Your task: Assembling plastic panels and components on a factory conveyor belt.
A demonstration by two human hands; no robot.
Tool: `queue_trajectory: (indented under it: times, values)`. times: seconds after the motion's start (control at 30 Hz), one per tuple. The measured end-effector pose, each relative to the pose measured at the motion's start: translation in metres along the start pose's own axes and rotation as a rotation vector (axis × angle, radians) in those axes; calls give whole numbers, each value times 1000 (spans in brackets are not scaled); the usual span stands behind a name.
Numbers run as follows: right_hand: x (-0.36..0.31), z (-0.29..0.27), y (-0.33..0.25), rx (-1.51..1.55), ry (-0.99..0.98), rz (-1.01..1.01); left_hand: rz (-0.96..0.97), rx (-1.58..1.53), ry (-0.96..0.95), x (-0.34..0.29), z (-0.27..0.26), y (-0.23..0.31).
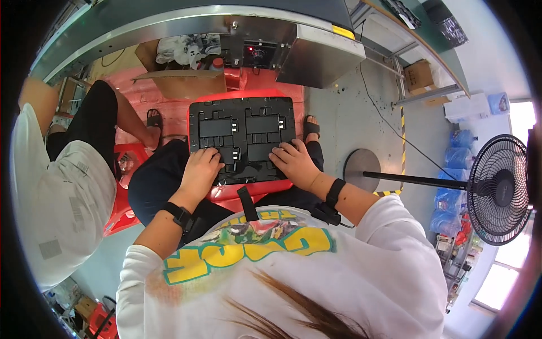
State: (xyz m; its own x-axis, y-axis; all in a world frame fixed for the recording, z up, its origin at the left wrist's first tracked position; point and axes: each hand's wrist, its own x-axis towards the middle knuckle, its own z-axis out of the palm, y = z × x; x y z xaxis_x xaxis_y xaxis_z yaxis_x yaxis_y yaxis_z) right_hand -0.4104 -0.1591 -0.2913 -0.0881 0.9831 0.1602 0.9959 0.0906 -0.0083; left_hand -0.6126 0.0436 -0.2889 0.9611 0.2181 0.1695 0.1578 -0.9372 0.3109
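Note:
A black moulded plastic tray (241, 141) lies in front of me over a red stool (251, 191). Flat black rectangular blocks sit in its recesses, with small white marks at their ends. My left hand (201, 168) is curled over the left end of the near-left block (228, 155), thumb and fingers against it. On the opposite side, my right hand (294, 163) rests its spread fingers on the near-right block (259, 152). The undersides of both hands are hidden. Two far blocks, the left one (216, 127) and the right one (263, 124), lie untouched.
Beyond the tray stands an open cardboard box (186, 85) under a metal-edged bench (186, 16). A person in a white shirt (73, 198) sits close on my left. To my right are a black standing fan (499, 189), its round base (361, 169) and a trailing cable.

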Motion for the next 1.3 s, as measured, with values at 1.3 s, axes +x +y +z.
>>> queue_trajectory:
  times: [1.3]
  values:
    - [30,-130,436,1608,1805,996,-896,-260,-184,-28,-4,-23]
